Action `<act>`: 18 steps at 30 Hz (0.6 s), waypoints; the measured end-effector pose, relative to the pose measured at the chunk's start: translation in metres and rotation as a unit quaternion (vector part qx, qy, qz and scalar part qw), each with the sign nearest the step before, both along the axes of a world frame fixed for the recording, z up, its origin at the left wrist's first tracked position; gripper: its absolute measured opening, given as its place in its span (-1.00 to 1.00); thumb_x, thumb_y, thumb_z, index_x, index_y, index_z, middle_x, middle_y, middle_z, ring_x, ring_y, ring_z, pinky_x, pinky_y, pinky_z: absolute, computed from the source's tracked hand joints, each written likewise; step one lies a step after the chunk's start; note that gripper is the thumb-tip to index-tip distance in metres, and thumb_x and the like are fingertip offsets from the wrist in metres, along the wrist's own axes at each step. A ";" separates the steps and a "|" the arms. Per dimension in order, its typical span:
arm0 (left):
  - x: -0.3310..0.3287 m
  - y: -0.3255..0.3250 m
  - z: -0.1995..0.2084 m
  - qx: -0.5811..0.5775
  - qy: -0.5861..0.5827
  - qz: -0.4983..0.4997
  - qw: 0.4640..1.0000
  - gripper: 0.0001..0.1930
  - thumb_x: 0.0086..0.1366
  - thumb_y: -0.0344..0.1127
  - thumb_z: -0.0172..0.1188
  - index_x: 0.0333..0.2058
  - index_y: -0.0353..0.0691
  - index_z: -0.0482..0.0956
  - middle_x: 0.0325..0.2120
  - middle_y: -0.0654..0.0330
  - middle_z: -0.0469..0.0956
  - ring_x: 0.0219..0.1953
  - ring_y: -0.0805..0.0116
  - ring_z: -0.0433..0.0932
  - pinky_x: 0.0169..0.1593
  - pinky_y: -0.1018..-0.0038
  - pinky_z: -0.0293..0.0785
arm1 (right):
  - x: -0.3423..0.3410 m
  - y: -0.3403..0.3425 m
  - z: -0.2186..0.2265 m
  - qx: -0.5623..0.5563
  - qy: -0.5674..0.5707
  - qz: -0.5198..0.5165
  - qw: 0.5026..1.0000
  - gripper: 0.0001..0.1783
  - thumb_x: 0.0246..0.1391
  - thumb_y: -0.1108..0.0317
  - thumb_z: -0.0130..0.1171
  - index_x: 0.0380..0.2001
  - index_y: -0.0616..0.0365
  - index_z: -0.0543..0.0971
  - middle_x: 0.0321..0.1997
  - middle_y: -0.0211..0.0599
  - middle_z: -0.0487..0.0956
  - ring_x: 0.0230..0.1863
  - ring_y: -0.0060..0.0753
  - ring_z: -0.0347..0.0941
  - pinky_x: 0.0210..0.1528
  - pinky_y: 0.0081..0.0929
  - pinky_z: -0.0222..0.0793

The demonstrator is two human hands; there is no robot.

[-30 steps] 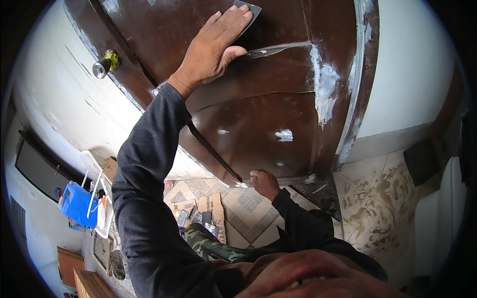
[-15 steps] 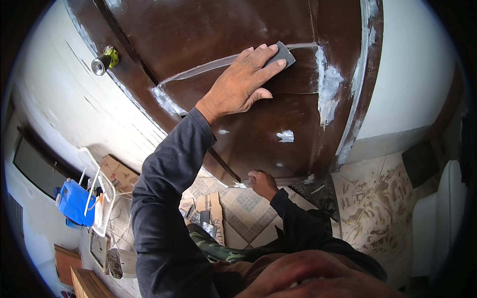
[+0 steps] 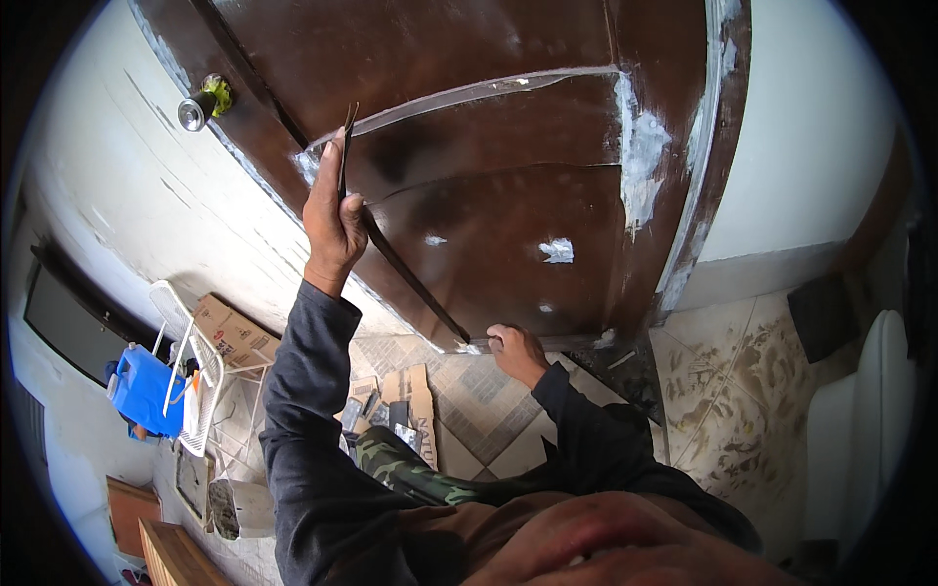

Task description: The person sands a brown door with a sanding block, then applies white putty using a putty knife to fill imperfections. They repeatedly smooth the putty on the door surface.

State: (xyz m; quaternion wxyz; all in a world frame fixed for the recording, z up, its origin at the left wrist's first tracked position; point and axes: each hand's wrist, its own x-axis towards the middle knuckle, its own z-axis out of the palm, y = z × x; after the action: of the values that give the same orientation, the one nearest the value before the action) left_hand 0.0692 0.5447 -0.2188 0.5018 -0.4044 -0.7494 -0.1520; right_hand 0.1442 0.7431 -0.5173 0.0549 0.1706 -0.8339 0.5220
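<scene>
A dark brown panelled door (image 3: pixel 489 225) with white filler patches fills the middle of the view. Near the left end of its curved moulding (image 3: pixel 469 98), my left hand (image 3: pixel 332 220) pinches a folded piece of sandpaper (image 3: pixel 345 156), seen nearly edge-on between thumb and fingers. Lower down, my right hand (image 3: pixel 518 354) has its fingers curled at the door's bottom edge; whether anything is inside them is hidden. A large white filler patch (image 3: pixel 641 166) lies on the right side of the door.
A metal doorknob (image 3: pixel 196 109) with yellow-green wrapping sticks out at the left. A white chair (image 3: pixel 205 391) carries a blue jug (image 3: pixel 147 391), next to a cardboard box (image 3: pixel 233 332). Cardboard pieces (image 3: pixel 422 410) lie on the tiled floor. Dusty marks (image 3: pixel 723 391) cover tiles at the right.
My left hand has moved left and down along the moulding, turning the sandpaper from flat on the door to edge-on. My right hand stays at the bottom edge.
</scene>
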 end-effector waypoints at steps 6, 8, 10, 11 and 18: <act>-0.060 0.105 -0.076 -0.132 0.064 0.220 0.964 -0.31 0.36 0.09 0.14 0.37 -0.06 0.28 0.44 -0.08 0.07 0.51 -0.11 -0.08 0.48 -0.04 -0.24 | -0.007 -0.023 -0.008 -0.018 0.002 0.004 1.000 -0.82 0.12 0.39 0.10 -0.27 0.21 0.62 -0.30 0.08 0.64 -0.19 0.19 0.56 -0.11 0.01 0.45; -0.072 0.144 -0.083 -0.184 0.134 0.183 0.956 -0.29 0.34 0.21 0.08 0.38 0.07 0.28 0.45 0.07 0.10 0.51 -0.01 -0.08 0.49 -0.04 -0.32 | -0.006 -0.028 -0.011 -0.020 0.004 0.014 1.000 -0.82 0.12 0.39 0.10 -0.28 0.21 0.62 -0.32 0.08 0.63 -0.20 0.20 0.56 -0.12 0.02 0.45; -0.080 0.157 -0.078 -0.222 0.154 0.133 0.954 -0.31 0.33 0.20 0.10 0.36 0.09 0.30 0.43 0.15 0.15 0.51 0.06 -0.04 0.50 0.00 -0.28 | -0.006 -0.023 -0.014 -0.010 -0.008 0.008 1.000 -0.83 0.13 0.39 0.10 -0.28 0.21 0.61 -0.35 0.08 0.62 -0.21 0.21 0.55 -0.12 0.03 0.44; -0.078 0.156 -0.075 -0.213 0.134 0.145 0.957 -0.34 0.33 0.17 0.11 0.35 0.10 0.32 0.43 0.16 0.17 0.51 0.08 -0.02 0.50 0.03 -0.27 | -0.008 -0.017 -0.014 -0.026 0.032 0.000 0.999 -0.83 0.13 0.39 0.11 -0.28 0.21 0.61 -0.32 0.09 0.61 -0.22 0.21 0.56 -0.14 0.03 0.45; 0.017 0.117 -0.118 0.088 -0.181 0.038 0.979 -0.61 0.50 -0.27 0.06 0.18 -0.34 0.49 0.09 -0.16 0.55 0.16 -0.02 0.56 0.19 0.31 0.45 | -0.020 0.056 0.018 -0.149 0.008 -0.090 0.985 -0.70 0.24 0.27 0.14 -0.04 0.20 0.56 -0.21 -0.05 0.62 -0.29 -0.07 0.60 -0.20 -0.18 0.50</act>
State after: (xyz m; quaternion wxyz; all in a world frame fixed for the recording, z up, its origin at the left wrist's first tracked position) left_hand 0.0861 0.6614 -0.3366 0.3964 -0.2956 -0.8265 -0.2688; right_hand 0.1242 0.7994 -0.4988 0.1331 0.0892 -0.7586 0.6315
